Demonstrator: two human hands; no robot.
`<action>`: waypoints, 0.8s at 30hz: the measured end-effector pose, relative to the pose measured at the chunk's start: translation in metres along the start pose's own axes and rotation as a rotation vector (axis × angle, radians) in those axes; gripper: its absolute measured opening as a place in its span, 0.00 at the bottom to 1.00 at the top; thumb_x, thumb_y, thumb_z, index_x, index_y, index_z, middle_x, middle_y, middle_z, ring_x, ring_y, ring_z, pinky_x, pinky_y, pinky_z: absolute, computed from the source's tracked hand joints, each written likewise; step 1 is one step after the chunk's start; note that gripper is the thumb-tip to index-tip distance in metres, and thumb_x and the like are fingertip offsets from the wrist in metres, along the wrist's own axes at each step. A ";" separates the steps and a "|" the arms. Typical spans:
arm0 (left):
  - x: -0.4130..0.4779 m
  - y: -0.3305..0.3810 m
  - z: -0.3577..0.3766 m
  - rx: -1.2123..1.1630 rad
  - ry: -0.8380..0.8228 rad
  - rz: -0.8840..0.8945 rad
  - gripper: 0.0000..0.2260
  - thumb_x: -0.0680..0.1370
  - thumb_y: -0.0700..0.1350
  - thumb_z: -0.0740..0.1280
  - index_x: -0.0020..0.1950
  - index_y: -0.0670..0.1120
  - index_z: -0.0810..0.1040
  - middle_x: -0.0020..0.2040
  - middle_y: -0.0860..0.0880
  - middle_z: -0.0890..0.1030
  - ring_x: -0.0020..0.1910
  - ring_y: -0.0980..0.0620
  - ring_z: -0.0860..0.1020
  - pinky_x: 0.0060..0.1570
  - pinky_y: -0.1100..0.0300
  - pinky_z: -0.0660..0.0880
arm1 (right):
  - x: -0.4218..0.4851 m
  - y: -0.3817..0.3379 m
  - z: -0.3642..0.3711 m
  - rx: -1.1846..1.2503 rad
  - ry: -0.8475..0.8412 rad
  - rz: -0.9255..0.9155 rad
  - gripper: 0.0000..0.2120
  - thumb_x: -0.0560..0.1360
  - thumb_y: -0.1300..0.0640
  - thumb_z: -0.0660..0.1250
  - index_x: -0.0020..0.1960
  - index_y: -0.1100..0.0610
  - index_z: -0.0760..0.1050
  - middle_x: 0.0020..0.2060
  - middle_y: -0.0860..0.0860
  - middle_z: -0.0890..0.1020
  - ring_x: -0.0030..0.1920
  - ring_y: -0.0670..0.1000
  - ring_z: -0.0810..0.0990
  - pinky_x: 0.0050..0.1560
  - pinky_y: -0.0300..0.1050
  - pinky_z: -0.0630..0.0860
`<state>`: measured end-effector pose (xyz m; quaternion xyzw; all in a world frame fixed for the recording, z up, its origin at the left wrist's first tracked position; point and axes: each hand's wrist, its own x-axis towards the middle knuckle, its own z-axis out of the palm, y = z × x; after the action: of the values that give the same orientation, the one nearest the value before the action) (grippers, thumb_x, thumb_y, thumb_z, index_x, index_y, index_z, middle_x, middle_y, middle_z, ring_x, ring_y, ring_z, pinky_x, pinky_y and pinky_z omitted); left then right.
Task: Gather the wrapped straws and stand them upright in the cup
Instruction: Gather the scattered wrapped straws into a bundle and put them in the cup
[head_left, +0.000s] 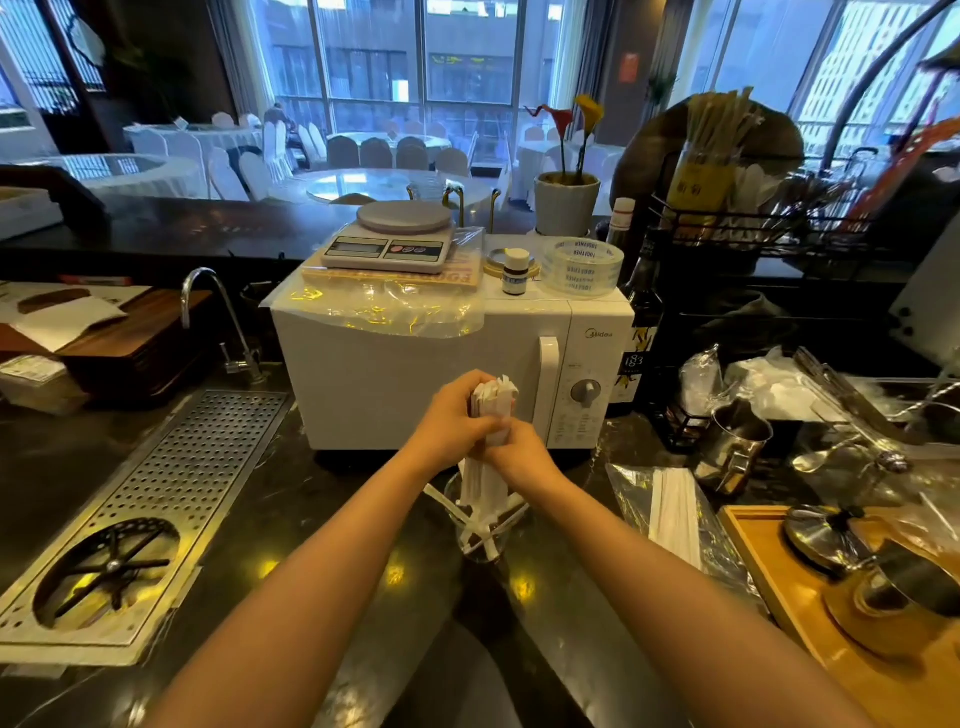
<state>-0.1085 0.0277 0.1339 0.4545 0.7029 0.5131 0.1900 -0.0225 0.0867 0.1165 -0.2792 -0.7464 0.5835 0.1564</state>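
Note:
A bundle of white paper-wrapped straws (494, 399) stands upright between both my hands, its lower ends reaching down into a clear glass cup (483, 540) on the dark counter. My left hand (457, 423) wraps the bundle's upper part from the left. My right hand (519, 449) clasps it just below, from the right. One or two straws lie slanted across the cup's rim. The straws' middle is hidden by my fingers.
A white microwave (415, 364) stands right behind the cup. A plastic bag with more wrapped straws (672, 514) lies to the right, beside a steel jug (735, 447) and a wooden tray (831, 623). A perforated metal drain plate (171, 488) lies to the left.

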 end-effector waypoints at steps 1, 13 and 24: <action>-0.001 -0.005 0.001 0.005 -0.009 -0.010 0.11 0.70 0.36 0.69 0.50 0.46 0.73 0.47 0.47 0.77 0.50 0.48 0.76 0.46 0.63 0.73 | 0.001 0.003 0.001 -0.020 0.002 0.010 0.19 0.75 0.63 0.65 0.65 0.61 0.69 0.58 0.60 0.78 0.60 0.57 0.77 0.54 0.44 0.72; -0.010 -0.030 -0.001 0.198 -0.089 -0.043 0.15 0.77 0.38 0.61 0.63 0.45 0.71 0.62 0.44 0.77 0.62 0.49 0.74 0.58 0.61 0.69 | 0.005 0.013 0.000 -0.290 0.074 -0.100 0.17 0.74 0.62 0.67 0.59 0.59 0.65 0.50 0.53 0.75 0.50 0.49 0.75 0.47 0.38 0.74; -0.016 -0.044 0.006 0.681 -0.286 -0.043 0.21 0.80 0.47 0.52 0.73 0.51 0.54 0.76 0.49 0.59 0.76 0.50 0.51 0.74 0.48 0.45 | 0.005 0.022 -0.008 -1.051 -0.072 -0.237 0.15 0.79 0.56 0.56 0.63 0.57 0.71 0.61 0.56 0.76 0.61 0.57 0.74 0.60 0.55 0.74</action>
<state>-0.1152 0.0155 0.0891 0.5437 0.8092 0.1770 0.1350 -0.0169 0.0995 0.0969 -0.2133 -0.9691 0.1188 0.0347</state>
